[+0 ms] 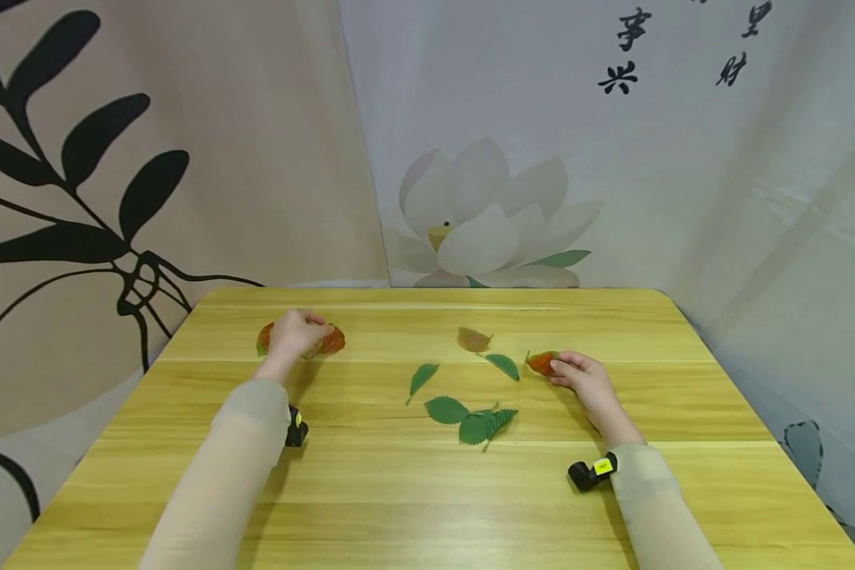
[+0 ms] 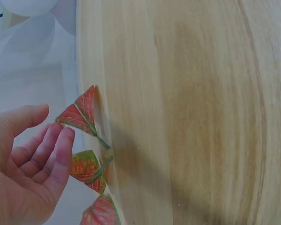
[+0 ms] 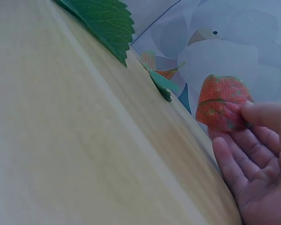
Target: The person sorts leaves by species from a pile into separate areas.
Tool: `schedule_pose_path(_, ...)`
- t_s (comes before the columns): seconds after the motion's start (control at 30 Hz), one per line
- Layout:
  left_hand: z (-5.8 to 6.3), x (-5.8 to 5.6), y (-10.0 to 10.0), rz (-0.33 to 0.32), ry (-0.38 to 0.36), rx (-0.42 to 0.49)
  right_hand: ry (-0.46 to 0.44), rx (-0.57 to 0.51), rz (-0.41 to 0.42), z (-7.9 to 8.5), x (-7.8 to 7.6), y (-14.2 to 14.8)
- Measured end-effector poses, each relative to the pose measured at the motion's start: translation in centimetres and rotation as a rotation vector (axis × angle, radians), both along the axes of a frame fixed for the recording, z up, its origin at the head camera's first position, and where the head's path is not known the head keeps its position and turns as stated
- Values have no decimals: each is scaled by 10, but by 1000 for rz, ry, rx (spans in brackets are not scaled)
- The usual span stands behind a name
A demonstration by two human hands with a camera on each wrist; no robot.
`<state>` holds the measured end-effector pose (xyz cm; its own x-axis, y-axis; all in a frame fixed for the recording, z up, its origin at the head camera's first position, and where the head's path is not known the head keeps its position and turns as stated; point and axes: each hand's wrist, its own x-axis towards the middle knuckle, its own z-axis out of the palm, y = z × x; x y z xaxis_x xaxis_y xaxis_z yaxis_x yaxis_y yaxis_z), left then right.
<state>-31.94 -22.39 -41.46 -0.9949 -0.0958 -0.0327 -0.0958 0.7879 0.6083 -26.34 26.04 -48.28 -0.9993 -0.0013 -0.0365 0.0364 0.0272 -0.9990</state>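
Observation:
At the table's far left, my left hand (image 1: 294, 334) is over a small row of red leaves. The left wrist view shows its thumb apart from the fingers, with the fingertips right at the edge of a red leaf (image 2: 82, 112). Below that one lie an orange-and-green leaf (image 2: 86, 168) and another red leaf (image 2: 101, 213), partly cut off by the frame. On the right, my right hand (image 1: 586, 380) pinches a red-orange leaf (image 3: 222, 101) between thumb and fingers, held up by its edge with the veined face showing.
Several green leaves (image 1: 446, 409) lie around the middle of the wooden table (image 1: 413, 507), some overlapping. A brownish leaf (image 1: 473, 340) is farther back, close to a green leaf (image 1: 503, 365). A printed curtain (image 1: 271, 158) hangs behind the table's far edge.

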Motion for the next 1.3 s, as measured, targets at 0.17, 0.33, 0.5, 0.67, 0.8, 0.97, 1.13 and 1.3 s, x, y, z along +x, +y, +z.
schedule_pose_path(0.17,1,-1,-1,-5,10,-4,-9,9,-3,0,1,0)
schedule_pose_path(0.33,1,0,-2,-15,10,18,-18,16,-2,1,2,0)
schedule_pose_path(0.5,0,-1,-3,-21,4,25,-36,2,-2,6,-3,-6)
schedule_pose_path(0.67,1,0,-3,-22,-5,21,-6,-3,54,29,-12,-30)
schedule_pose_path(0.8,2,0,-1,-16,-9,21,26,-26,120,52,-24,-63)
schedule_pose_path(0.97,0,0,2,-2,-1,21,12,-11,244,66,-39,-107)
schedule_pose_path(1.13,-3,0,3,6,-10,22,-52,-12,327,65,-56,-153)
schedule_pose_path(1.3,-6,-1,4,7,-7,22,-101,-6,363,61,-70,-191)
